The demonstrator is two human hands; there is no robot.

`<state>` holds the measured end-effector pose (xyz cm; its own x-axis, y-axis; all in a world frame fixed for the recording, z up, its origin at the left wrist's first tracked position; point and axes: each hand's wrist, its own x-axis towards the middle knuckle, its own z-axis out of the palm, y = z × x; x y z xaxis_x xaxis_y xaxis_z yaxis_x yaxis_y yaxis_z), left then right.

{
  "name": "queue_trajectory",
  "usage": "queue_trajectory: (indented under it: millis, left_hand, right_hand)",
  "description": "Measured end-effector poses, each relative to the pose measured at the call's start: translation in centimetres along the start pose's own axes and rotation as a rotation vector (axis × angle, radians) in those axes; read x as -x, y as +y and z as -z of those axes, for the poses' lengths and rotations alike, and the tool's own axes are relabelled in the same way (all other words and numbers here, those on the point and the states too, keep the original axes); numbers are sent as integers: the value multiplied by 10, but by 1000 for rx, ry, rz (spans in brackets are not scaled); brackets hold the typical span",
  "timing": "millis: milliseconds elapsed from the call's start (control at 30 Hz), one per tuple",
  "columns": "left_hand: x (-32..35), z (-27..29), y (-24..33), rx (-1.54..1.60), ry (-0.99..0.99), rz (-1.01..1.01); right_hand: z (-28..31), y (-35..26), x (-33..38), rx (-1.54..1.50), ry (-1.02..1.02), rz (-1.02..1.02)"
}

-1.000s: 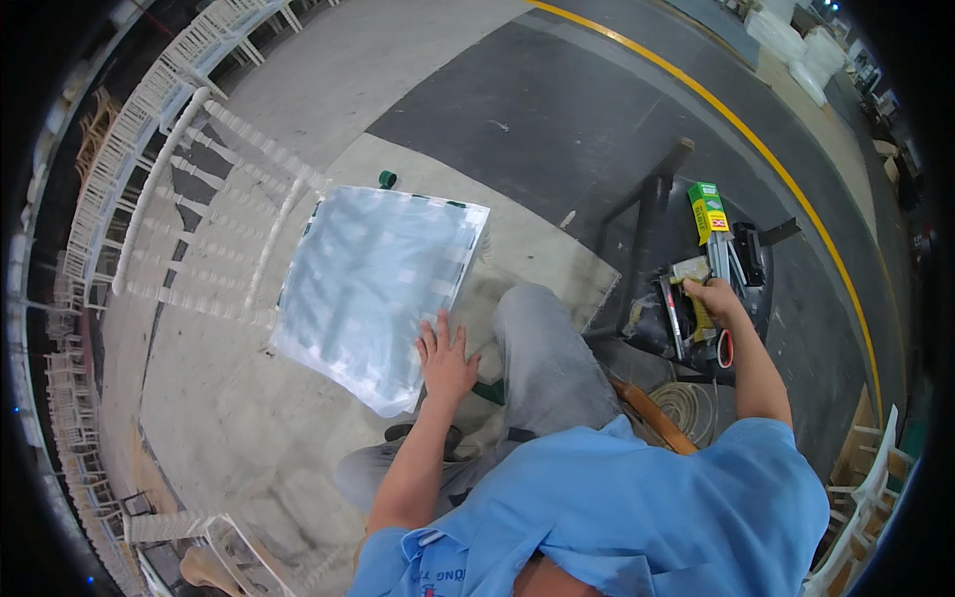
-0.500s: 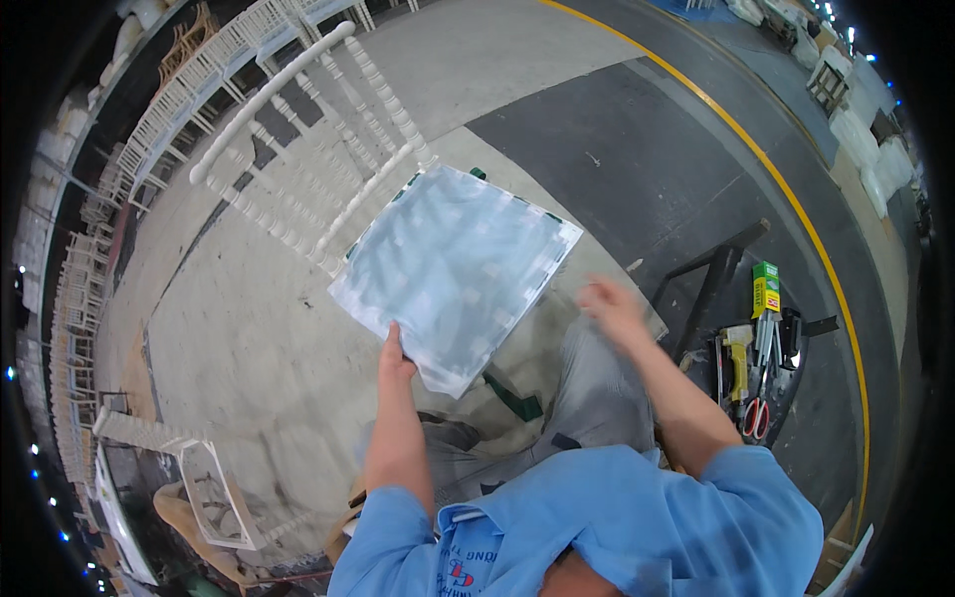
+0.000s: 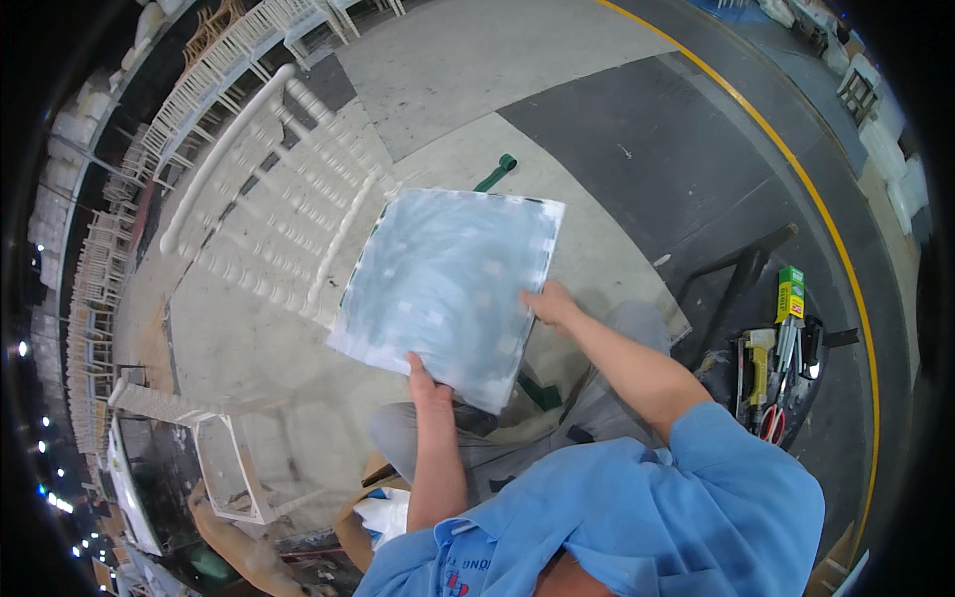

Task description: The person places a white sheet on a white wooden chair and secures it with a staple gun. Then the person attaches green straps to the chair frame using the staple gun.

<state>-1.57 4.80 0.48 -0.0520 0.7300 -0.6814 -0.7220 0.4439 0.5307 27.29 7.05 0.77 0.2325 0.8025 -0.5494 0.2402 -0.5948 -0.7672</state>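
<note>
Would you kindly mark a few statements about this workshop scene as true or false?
1. Both hands hold the square plastic-wrapped panel. True: the left hand grips its near edge, the right hand its right edge.
2. The right hand rests on the tools. False: the tools lie untouched on the floor to the right.
3. A white chair lies on its side beyond the panel. True.
4. The line painted on the floor is red. False: it is yellow.
</note>
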Motion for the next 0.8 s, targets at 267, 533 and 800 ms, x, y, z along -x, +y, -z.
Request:
queue_trajectory:
  millis: [267,533,800]
  left_hand:
    - [22,-40,-89,161,-138,113]
    - [33,-50,-137,-42,-179,380]
    - [75,17,-57,-466,-191,520]
  right_hand:
    - [36,-41,-50,57,90,223]
    - [106,38,-11,-184,96,148]
    - [105,66,39,57,258,85]
